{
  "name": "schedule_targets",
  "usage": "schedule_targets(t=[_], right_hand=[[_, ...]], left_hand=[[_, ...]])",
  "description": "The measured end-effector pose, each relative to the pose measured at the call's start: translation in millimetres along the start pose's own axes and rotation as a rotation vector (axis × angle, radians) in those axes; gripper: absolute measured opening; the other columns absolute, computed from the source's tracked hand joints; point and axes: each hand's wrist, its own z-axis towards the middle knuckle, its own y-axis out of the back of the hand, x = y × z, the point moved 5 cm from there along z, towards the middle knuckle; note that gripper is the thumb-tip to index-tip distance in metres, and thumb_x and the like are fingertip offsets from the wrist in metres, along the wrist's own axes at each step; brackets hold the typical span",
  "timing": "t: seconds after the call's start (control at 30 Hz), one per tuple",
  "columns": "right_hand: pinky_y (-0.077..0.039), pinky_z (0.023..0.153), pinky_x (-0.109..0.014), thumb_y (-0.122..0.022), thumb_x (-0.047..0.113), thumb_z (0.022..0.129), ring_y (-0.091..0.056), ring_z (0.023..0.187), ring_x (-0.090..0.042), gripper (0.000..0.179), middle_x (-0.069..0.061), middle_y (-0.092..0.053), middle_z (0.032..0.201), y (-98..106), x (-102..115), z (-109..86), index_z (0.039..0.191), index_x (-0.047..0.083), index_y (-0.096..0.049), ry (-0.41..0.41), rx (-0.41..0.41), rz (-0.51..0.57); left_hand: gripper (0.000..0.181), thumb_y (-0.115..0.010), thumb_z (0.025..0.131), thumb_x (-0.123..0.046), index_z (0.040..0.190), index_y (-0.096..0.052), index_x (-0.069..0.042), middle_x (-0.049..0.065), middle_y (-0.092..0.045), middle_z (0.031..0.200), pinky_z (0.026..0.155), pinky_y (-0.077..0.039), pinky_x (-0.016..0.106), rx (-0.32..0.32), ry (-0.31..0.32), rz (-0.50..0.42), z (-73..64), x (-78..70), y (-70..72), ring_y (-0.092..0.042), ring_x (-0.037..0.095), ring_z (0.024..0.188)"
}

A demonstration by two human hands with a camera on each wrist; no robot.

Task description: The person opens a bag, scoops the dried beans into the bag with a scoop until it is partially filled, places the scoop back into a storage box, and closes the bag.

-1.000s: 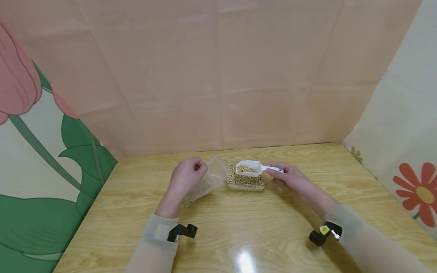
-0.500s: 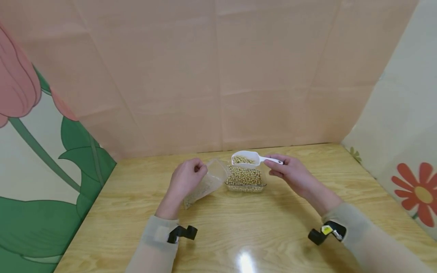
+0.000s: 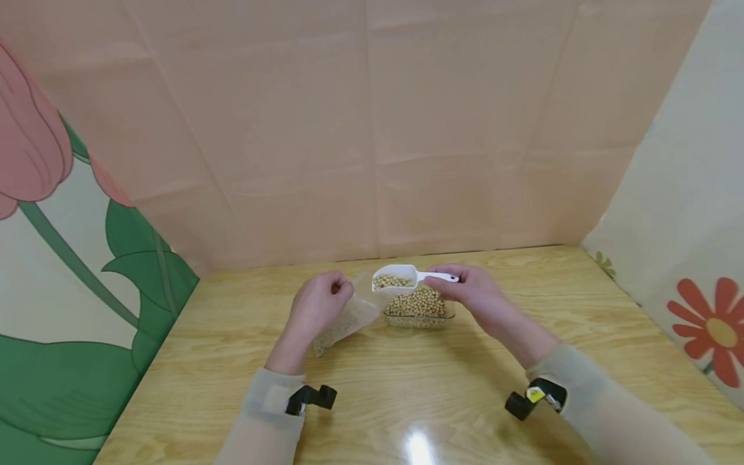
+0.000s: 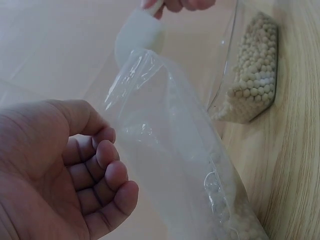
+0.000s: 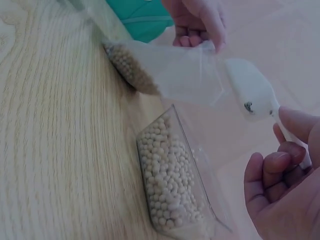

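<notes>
My left hand (image 3: 318, 303) pinches the top edge of a clear plastic bag (image 4: 165, 135), its mouth spread toward the right. Some beans lie in the bag's bottom corner (image 5: 131, 70). A white scoop (image 3: 401, 278) loaded with pale round beans is held level by its handle in my right hand (image 3: 467, 287). The scoop's front lip is at the bag's mouth; whether they touch I cannot tell. Below and to the right of the bag, a clear rectangular container (image 5: 170, 175) full of the same beans stands on the table.
The wooden table (image 3: 401, 387) meets a pink covered wall (image 3: 372, 142) at the back. Painted panels stand at the left, with a tulip (image 3: 35, 123), and at the right, with a red flower (image 3: 712, 326).
My right hand has lifted the loaded scoop from above the container and carried it left to the bag's mouth. The left hand and bag have barely moved.
</notes>
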Motion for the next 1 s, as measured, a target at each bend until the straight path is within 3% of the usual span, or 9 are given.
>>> schedule_targets(t=[0.13, 0.2, 0.37, 0.57, 0.77, 1.0], right_hand=[[-0.050, 0.109, -0.052, -0.082, 0.038, 0.102, -0.068, 0.118, -0.031, 0.049, -0.009, -0.074, 0.133, -5.9, 5.3, 1.8, 0.137, 0.005, -0.075, -0.012, 0.004, -0.085], [-0.052, 0.102, -0.047, -0.082, 0.039, 0.101, -0.068, 0.115, -0.033, 0.048, -0.008, -0.076, 0.125, -8.0, 8.1, 2.6, 0.136, 0.007, -0.077, -0.014, 0.003, -0.116], [-0.050, 0.083, -0.036, -0.085, 0.041, 0.099, -0.061, 0.099, -0.026, 0.044, -0.008, -0.074, 0.110, -12.3, 15.9, 3.7, 0.130, 0.010, -0.080, -0.004, -0.004, -0.177], [-0.044, 0.071, -0.034, -0.083, 0.043, 0.099, -0.052, 0.086, -0.022, 0.040, -0.006, -0.072, 0.102, -15.9, 26.1, 4.0, 0.127, 0.013, -0.082, 0.031, 0.011, -0.272], [-0.042, 0.061, -0.029, -0.084, 0.036, 0.100, -0.051, 0.073, -0.018, 0.032, -0.007, -0.068, 0.087, -18.3, 37.5, 4.2, 0.121, 0.012, -0.082, 0.111, 0.012, -0.349], [-0.048, 0.061, -0.028, -0.085, 0.029, 0.100, -0.059, 0.073, -0.017, 0.030, -0.006, -0.075, 0.095, -22.2, 49.9, 2.2, 0.121, 0.008, -0.082, 0.228, 0.001, -0.457]], left_hand=[[0.021, -0.061, 0.107, -0.016, 0.093, -0.076, -0.015, -0.001, -0.064, 0.076, 0.066, -0.045, 0.037, -0.002, 0.009, -0.001, -0.1, 0.1, 0.4, -0.053, 0.019, 0.063], [0.021, -0.061, 0.107, -0.016, 0.093, -0.076, -0.015, -0.001, -0.065, 0.077, 0.066, -0.045, 0.037, -0.002, 0.016, 0.000, -0.4, 0.3, 0.7, -0.054, 0.019, 0.064], [0.020, -0.060, 0.107, -0.016, 0.095, -0.077, -0.015, -0.001, -0.065, 0.077, 0.067, -0.046, 0.038, -0.001, 0.026, 0.006, -0.5, 0.6, 1.0, -0.055, 0.019, 0.065], [0.020, -0.061, 0.107, -0.016, 0.095, -0.077, -0.016, -0.001, -0.065, 0.077, 0.067, -0.046, 0.038, -0.007, 0.028, 0.008, -0.2, 0.5, 1.7, -0.055, 0.020, 0.066], [0.020, -0.061, 0.106, -0.016, 0.094, -0.077, -0.016, -0.002, -0.065, 0.078, 0.067, -0.046, 0.038, -0.008, 0.033, 0.008, 0.0, -0.1, 2.1, -0.055, 0.019, 0.066], [0.021, -0.060, 0.108, -0.018, 0.096, -0.077, -0.016, -0.001, -0.066, 0.078, 0.065, -0.045, 0.038, -0.003, 0.042, 0.003, -1.5, -0.8, 2.9, -0.053, 0.020, 0.063]])
